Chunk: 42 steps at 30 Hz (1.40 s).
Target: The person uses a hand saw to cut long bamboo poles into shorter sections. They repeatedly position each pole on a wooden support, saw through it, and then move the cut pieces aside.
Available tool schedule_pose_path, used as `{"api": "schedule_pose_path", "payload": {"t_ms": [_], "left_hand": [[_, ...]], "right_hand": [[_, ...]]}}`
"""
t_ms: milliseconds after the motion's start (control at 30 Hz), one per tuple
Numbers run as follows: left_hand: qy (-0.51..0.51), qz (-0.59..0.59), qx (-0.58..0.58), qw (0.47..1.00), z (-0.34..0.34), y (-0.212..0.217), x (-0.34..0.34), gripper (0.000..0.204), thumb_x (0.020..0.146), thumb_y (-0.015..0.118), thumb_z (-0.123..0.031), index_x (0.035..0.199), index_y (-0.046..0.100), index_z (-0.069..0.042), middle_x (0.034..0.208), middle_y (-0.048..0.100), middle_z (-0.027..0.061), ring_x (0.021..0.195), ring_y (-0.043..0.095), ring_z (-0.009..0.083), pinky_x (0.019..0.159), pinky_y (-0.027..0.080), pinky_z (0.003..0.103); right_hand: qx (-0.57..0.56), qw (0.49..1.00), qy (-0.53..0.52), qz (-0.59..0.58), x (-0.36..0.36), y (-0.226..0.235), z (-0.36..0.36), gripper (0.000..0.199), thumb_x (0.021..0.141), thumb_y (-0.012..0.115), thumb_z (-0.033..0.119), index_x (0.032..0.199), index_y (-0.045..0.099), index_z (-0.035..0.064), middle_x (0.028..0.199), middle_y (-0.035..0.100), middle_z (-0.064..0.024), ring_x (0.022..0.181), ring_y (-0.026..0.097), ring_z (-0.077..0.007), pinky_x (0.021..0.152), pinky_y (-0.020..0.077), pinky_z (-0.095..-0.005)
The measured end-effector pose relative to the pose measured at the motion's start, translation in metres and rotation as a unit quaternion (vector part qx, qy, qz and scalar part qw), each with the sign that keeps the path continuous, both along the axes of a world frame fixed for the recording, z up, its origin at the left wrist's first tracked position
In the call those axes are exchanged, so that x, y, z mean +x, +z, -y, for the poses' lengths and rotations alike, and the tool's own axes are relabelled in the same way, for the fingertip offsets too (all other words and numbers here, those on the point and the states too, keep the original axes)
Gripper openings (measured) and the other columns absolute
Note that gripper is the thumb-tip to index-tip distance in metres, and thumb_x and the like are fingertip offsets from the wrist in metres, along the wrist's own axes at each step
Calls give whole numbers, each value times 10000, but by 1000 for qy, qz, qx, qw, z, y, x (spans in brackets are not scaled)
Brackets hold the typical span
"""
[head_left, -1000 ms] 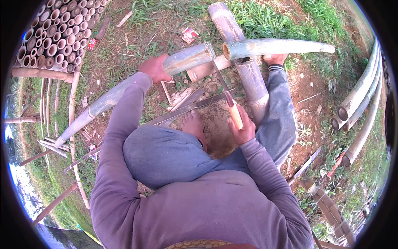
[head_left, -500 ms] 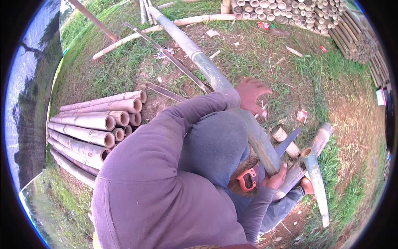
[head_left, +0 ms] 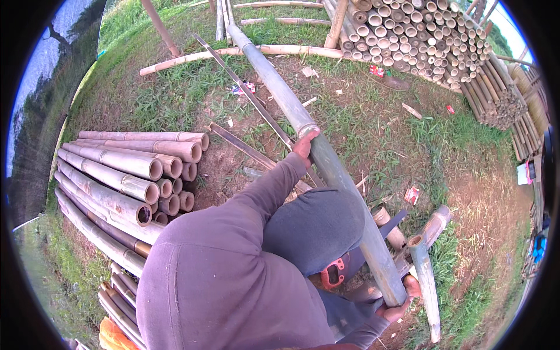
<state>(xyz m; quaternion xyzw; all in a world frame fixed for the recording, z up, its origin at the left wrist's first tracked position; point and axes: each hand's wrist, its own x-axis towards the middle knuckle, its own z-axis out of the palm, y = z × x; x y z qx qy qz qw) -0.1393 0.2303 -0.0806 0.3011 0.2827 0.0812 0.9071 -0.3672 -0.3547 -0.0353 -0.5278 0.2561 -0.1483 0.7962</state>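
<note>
A long green-grey bamboo pole (head_left: 350,201) runs slantwise from the far middle down to the lower right, passing beside my bent knee. My left hand (head_left: 305,147) is closed on its left side at a node, roughly halfway along. At the near cut end, my right hand (head_left: 394,312) cups the pole from below, its fingers partly hidden. Underneath the pole lies a hand saw with an orange handle (head_left: 333,274); its dark blade (head_left: 393,224) shows past the pole's other side.
Stacked bamboo poles (head_left: 125,178) lie on the left. A short branched bamboo piece (head_left: 426,280) and a thick log-like piece (head_left: 436,226) rest at the lower right. Split bamboo strips (head_left: 251,93) cross the grass. A large bamboo pile (head_left: 414,35) stands far right.
My left hand, open with spread fingers before, has moved left and farther along the pole and closed on it. The pole's near end has come closer to me, with my right hand still at it.
</note>
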Motion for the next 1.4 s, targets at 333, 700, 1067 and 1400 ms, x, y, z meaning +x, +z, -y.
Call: {"api": "schedule_pose_path", "payload": {"t_ms": [333, 700, 1067, 1400], "left_hand": [[64, 94, 33, 993, 19, 142, -97, 696, 967, 757, -430, 1498, 462, -91, 1391, 631, 149, 1311, 626, 362, 1138, 451, 616], [360, 106, 104, 921, -148, 214, -287, 692, 970, 777, -520, 1414, 557, -37, 1248, 709, 155, 1139, 729, 336, 1037, 574, 546], [608, -242, 280, 702, -350, 226, -655, 1086, 848, 791, -684, 1510, 477, 118, 1375, 668, 250, 1213, 691, 352, 1035, 563, 505], [219, -682, 413, 562, -314, 55, -728, 1028, 893, 656, -656, 1710, 285, -155, 1758, 333, 124, 1643, 269, 270, 1330, 69, 600]], "right_hand": [[-79, 993, 88, -9, 167, 134, 74, 719, 1056, 547, 591, 1501, 574, 27, 1441, 655, -149, 1284, 651, -318, 1056, 538, -449], [-91, 923, 355, 119, 253, 227, -182, 714, 1098, 509, 561, 1497, 528, -31, 1495, 578, -216, 1402, 566, -345, 1161, 462, -503], [-4, 621, 740, 259, -42, 231, -484, 973, 951, 818, 472, 1640, 291, 32, 1501, 492, -204, 1367, 561, -337, 1149, 484, -527], [-326, 450, 721, 414, -50, 178, -493, 639, 945, 810, 216, 1480, 543, -11, 1471, 567, -211, 1361, 567, -375, 1111, 494, -472]]}}
